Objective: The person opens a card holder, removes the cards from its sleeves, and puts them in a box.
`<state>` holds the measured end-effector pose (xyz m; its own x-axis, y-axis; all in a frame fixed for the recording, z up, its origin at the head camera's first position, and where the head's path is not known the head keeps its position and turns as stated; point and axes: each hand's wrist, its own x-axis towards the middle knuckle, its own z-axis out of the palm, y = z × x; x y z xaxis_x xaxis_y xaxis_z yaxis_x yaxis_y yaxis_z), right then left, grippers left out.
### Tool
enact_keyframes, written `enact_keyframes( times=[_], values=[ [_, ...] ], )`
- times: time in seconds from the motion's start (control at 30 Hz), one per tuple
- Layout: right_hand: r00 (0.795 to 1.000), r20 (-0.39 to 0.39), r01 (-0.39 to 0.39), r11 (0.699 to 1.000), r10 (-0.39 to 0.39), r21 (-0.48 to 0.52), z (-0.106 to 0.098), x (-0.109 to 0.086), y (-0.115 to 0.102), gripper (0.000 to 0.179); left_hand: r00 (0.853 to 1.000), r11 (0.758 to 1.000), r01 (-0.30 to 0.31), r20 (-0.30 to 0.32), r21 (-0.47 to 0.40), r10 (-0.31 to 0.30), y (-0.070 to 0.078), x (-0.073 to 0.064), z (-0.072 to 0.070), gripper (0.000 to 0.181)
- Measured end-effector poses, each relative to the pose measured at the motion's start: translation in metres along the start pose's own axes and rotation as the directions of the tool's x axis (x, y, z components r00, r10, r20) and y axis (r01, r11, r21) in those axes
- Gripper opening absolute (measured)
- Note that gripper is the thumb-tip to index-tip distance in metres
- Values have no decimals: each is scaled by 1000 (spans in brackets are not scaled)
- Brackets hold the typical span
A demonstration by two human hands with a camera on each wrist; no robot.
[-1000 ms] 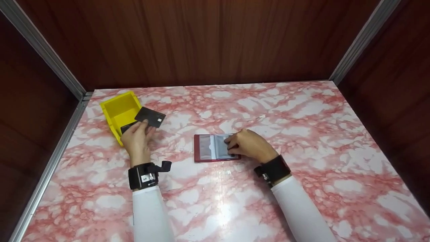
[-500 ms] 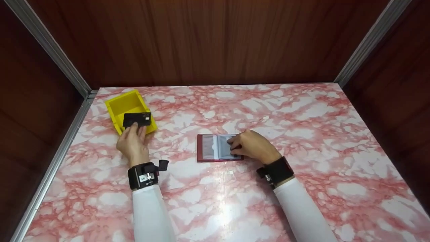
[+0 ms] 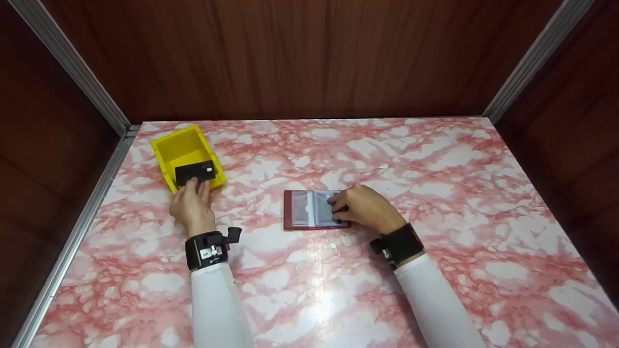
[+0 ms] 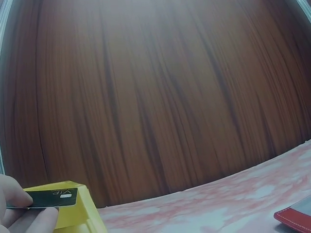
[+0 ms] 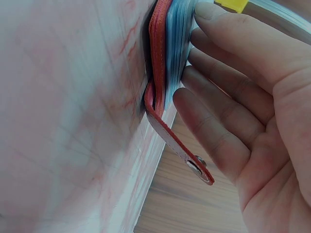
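Note:
A black card [image 3: 194, 173] with "VIP" lettering and a small chip mark is pinched between thumb and fingers of my left hand [image 3: 191, 205]. It lies over the near part of a yellow bin [image 3: 181, 150]; whether it touches the bin floor I cannot tell. The left wrist view shows the same black card [image 4: 48, 198] edge-on at the bin's rim. A red card holder [image 3: 288, 210] lies spread on the table, its clear sleeves [image 3: 323, 209] showing. My right hand [image 3: 365, 208] rests its fingertips on the right-hand sleeves. A snap strap [image 5: 175, 144] sticks out from the holder.
The table [image 3: 309, 275] has a pink and white marbled top. A brown wood-grain wall [image 3: 309, 58] stands behind it, with side walls at left and right. Metal framing [image 3: 72, 72] runs along the corners.
My left hand has brought the black card from beside the yellow bin's right edge to over its near part, turning it level. The right hand has stayed at the card holder.

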<state>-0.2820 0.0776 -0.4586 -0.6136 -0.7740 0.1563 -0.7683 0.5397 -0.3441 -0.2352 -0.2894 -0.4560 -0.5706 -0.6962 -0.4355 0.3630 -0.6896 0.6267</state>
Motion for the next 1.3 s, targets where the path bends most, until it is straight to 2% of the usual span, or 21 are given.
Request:
enact_keyframes(
  times=[0.23, 0.43, 0.53, 0.83, 1.1, 1.3],
  values=[
    [1000, 7, 9, 1000, -9, -5, 0, 0, 0, 12, 999, 998, 11, -41, -54, -13, 1, 3, 0, 38],
    [1000, 3, -9, 1000, 9, -14, -1, -1, -2, 11, 999, 998, 0, -43, -71, -3, -1, 4, -2, 23],
    [1000, 4, -16, 1000, 16, -24, -1, -2, -2, 11, 999, 998, -2, -42, -64, 0, -1, 5, -2, 22],
    [1000, 2, -17, 999, 17, -38, 0, -1, -1, 10, 998, 997, 41, -53, -64, -44, -2, 5, -4, 42],
    [1000, 7, -19, 999, 20, -32, 0, -1, -2, 12, 998, 998, 55, -28, -29, -55, -4, 5, -6, 41],
    [1000, 1, -14, 1000, 14, -26, -2, -1, -3, 11, 997, 997, 71, -35, 6, -71, -6, 3, -6, 41]
  ],
)
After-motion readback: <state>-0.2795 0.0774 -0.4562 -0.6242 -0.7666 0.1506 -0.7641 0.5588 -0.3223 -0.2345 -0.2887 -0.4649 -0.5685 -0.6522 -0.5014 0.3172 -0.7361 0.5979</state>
